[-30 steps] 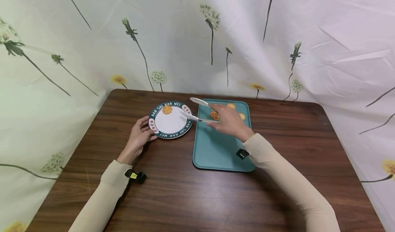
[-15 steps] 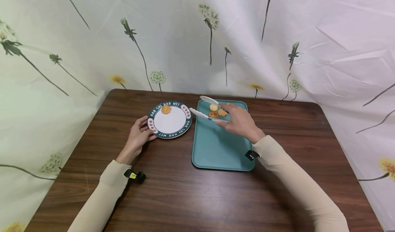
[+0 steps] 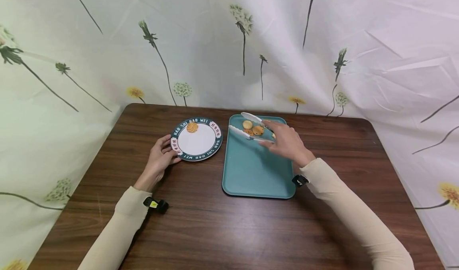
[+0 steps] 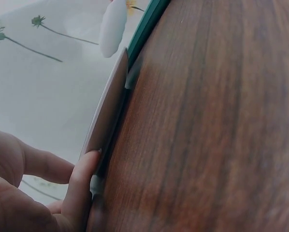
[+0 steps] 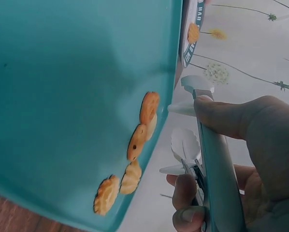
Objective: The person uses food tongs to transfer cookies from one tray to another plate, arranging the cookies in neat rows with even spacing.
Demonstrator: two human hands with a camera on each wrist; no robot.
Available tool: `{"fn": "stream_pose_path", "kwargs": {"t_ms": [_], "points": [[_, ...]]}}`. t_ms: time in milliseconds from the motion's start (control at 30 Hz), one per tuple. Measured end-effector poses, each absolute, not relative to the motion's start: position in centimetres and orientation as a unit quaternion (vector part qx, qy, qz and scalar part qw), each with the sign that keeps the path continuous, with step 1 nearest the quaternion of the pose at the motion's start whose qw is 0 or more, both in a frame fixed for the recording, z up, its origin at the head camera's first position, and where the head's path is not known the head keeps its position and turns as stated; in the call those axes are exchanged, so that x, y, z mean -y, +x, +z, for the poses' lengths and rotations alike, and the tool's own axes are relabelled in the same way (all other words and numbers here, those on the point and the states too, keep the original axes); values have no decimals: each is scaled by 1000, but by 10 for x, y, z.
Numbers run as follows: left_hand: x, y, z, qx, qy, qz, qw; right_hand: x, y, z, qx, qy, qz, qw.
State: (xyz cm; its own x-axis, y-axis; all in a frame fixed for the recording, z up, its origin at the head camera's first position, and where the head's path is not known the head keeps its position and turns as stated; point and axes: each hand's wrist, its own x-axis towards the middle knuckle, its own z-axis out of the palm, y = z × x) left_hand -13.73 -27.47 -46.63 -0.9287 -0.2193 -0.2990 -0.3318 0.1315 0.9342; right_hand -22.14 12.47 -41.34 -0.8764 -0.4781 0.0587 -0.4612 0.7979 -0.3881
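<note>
Tongs (image 3: 247,136) hanging apart above the tray (image 3: 256,170)

Head view: right of centre, the fingers of the right hand (image 3: 288,140) are gripping the tongs; left of centre, the left hand (image 3: 159,156) is holding the plate (image 3: 196,144), where one biscuit (image 3: 192,127) is sitting. Crowded biscuits (image 3: 257,131) are lying at the tray's top; an off-centre squeeze could nudge a neighbour, a hard one crumble it.

Left wrist view: fingers are pinching the plate's rim, showing clear of the surface (image 4: 212,125); tilting might slide the biscuit.

Right wrist view: five biscuits are showing, some partly covered in the head view.
</note>
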Motion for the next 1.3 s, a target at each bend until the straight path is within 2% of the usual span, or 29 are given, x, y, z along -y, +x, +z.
{"fn": "stream_pose_path", "kwargs": {"t_ms": [667,1300], "points": [[275,-135,-466,-747,-183,638,49,-162,-220,-421,-956,-219,-192,33],[273,-136,-465,-745,-177,642,41,-174,-214,-423,-958,-227,-172,31]]}}
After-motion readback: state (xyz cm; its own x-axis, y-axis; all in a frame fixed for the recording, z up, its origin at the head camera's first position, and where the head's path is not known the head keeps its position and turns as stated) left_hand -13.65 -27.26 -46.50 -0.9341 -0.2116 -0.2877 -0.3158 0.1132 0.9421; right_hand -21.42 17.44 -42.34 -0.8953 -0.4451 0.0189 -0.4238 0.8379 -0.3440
